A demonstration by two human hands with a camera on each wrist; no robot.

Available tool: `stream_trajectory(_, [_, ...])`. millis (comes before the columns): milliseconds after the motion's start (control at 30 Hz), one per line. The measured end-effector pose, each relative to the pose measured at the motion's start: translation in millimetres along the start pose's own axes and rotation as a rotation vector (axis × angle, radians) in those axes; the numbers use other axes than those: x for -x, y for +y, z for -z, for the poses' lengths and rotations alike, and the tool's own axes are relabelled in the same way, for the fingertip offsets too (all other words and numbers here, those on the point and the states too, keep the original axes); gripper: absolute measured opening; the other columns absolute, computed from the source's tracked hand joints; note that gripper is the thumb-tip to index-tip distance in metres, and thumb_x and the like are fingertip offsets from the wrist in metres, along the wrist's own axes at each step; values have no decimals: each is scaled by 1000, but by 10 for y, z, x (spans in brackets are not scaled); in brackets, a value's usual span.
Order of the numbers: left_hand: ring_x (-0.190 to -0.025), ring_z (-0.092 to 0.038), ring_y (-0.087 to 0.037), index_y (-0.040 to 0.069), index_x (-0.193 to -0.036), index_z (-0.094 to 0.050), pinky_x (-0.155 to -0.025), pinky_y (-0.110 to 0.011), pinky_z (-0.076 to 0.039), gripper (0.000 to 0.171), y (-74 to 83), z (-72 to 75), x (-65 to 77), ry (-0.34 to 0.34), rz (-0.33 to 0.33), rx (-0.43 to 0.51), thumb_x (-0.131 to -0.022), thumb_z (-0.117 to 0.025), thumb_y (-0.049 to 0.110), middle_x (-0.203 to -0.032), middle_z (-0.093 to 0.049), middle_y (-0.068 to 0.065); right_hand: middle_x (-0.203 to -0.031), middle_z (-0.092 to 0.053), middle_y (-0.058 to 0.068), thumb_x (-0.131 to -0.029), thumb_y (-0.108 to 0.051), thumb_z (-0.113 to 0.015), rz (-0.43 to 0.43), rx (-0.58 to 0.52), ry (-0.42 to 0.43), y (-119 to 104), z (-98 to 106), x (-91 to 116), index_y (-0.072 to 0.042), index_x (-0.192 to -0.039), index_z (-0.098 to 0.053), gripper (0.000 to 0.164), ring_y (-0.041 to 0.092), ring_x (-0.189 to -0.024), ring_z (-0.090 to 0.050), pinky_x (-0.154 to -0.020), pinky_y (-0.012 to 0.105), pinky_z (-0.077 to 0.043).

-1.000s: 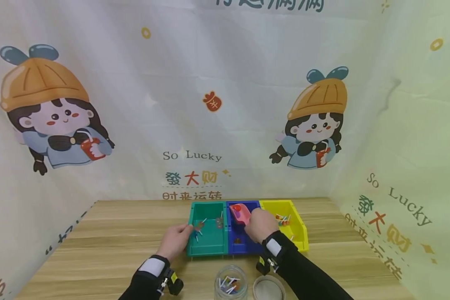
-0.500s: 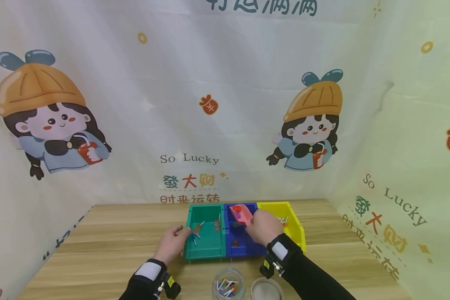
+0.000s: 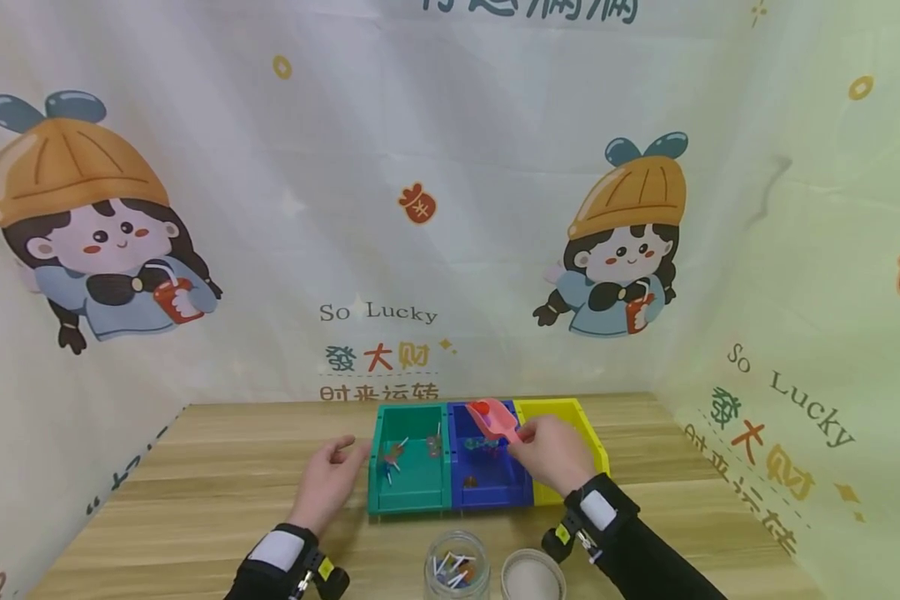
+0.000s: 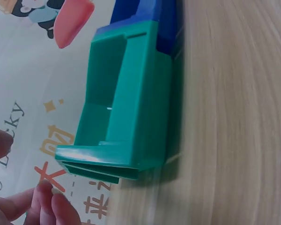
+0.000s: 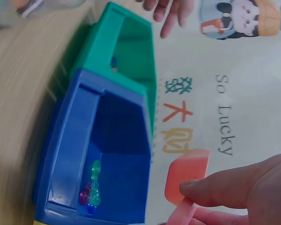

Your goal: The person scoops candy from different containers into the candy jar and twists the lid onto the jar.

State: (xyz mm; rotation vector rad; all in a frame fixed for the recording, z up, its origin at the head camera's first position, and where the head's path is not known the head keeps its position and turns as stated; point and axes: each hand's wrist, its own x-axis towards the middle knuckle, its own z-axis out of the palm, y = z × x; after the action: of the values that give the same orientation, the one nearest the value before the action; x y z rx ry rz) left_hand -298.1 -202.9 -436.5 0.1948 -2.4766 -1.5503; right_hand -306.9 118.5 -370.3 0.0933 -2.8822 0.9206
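My right hand [image 3: 558, 454] pinches the handle of a pink scoop [image 3: 501, 423] with thumb and fingers, above the back of the blue bin [image 3: 491, 500]. A red piece [image 3: 483, 407] shows in the scoop. Inside the blue bin lie small see-through green pieces [image 5: 94, 192] beside purple and blue ones, plus a brown piece [image 3: 470, 482]. To the left, the green bin [image 3: 408, 503] holds several white-stick pieces [image 3: 392, 458]. My left hand [image 3: 328, 482] is just left of that bin, fingers loosely bent, holding nothing; in the left wrist view thumb and fingers are apart.
A yellow bin [image 3: 598, 446] adjoins the blue one on the right, partly behind my right hand. Near the front stand a glass jar [image 3: 457, 554] with several white-stick pieces inside and a round pale lid [image 3: 534, 575]. A printed cloth [image 3: 487, 267] hangs behind the wooden table [image 3: 255, 433].
My left hand has let go of the green bin's left edge and drawn back left. My right hand has shifted right with the scoop, exposing green pieces in the blue bin.
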Motion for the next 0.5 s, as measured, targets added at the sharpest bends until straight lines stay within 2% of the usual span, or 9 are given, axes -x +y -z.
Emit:
stream_trajectory(233, [-105,-70,-26,-2,-153,-56,-79,-29,-59,61,26,53,100,-28,22,93,-111,-64,42,-130,-64,-22,-97,-78,7,-98,-21,-81,18,-64,16,35,107,118,-2,-117,-80,27,22,-81,-62,-69,30,-53])
stream_trajectory(367, [-106,-71,-25,-3,-148,-56,-79,-31,-62,57,47,65,169,-35,13,135,-111,-64,38,-130,-64,-22,-94,-77,7,-98,-20,-82,29,-83,25,47,164,195,-1,-115,-81,25,22,-79,-61,-67,31,-50])
stream_trajectory(500, [-111,-72,-29,-3,-146,-55,-81,-35,-65,55,72,76,245,-58,-1,170,-112,-64,38,-134,-65,-24,-90,-76,6,-99,-19,-81,47,-120,29,71,214,259,-1,-112,-81,22,22,-76,-58,-64,31,-46])
